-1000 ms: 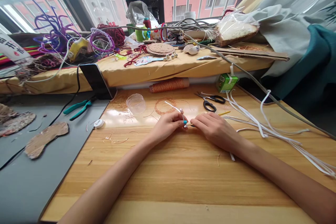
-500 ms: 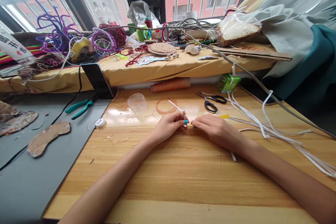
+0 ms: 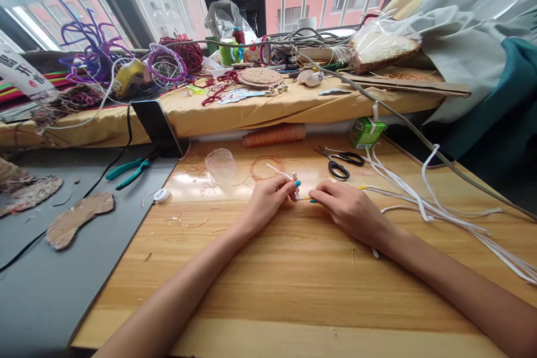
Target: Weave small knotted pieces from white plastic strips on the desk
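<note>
My left hand (image 3: 271,198) is closed, thumb and fingers pinching a small piece of work made of white strip. A loose white tail (image 3: 274,169) sticks out beyond the knuckles toward the back. My right hand (image 3: 354,210) is closed around a thin yellow tool (image 3: 305,198), whose front end points left at the white piece. The tool's rear end shows behind the right knuckles, and its tip is too small to make out. Both hands are just above the wooden table (image 3: 268,279). Behind them lies a coil of copper-coloured wire (image 3: 251,170).
Black-handled scissors (image 3: 338,170) and a green drink carton (image 3: 367,132) are behind my right hand. Long white strips (image 3: 403,193) spread at the right. A clear plastic cup (image 3: 220,164), orange spool (image 3: 273,135) and teal pliers (image 3: 132,172) lie further back and left. A cluttered shelf (image 3: 235,112) spans the back.
My left thumb has moved up a little on the white piece, and the fingers have shifted. My right hand has tilted slightly, with less of the yellow tool's rear end showing.
</note>
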`<state>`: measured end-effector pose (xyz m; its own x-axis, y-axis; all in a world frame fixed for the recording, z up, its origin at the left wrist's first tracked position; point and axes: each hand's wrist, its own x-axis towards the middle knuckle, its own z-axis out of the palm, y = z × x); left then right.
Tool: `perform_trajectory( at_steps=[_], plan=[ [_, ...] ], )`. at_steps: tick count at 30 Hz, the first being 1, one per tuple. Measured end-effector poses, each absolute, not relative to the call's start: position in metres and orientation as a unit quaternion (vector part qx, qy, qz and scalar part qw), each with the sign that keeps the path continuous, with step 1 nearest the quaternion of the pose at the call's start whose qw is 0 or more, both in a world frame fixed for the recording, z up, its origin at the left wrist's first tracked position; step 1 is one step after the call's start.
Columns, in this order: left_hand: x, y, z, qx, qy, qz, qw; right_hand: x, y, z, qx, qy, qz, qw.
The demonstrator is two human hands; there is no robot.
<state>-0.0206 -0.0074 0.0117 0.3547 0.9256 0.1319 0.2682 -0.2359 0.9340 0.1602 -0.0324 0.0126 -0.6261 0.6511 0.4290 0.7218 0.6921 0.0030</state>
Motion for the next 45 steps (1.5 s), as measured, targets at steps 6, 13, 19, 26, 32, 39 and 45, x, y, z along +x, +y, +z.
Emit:
perform_trajectory(
  at_steps=[6,13,19,26,32,39,45],
  plan=[
    [-0.021,-0.005,0.007,0.636,0.469,0.411,0.456,0.162,-0.033,0.014,-0.342,-0.896,-0.159,0.236],
    [-0.021,-0.006,0.01,0.642,0.461,0.412,0.454,0.164,-0.035,0.02,-0.303,-0.896,-0.222,0.235],
    [-0.022,-0.006,0.011,0.65,0.433,0.418,0.464,0.163,-0.033,0.02,-0.285,-0.912,-0.206,0.211],
    [-0.023,-0.004,0.011,0.619,0.448,0.419,0.491,0.16,-0.034,0.015,-0.299,-0.92,-0.168,0.191],
    [-0.022,-0.005,0.012,0.618,0.445,0.415,0.498,0.161,-0.032,0.011,-0.311,-0.925,-0.135,0.17],
    [-0.022,-0.005,0.01,0.628,0.43,0.405,0.507,0.163,-0.032,0.015,-0.311,-0.935,-0.126,0.118],
    [-0.022,-0.006,0.013,0.633,0.433,0.392,0.509,0.164,-0.033,0.016,-0.32,-0.93,-0.144,0.111]
  ],
)
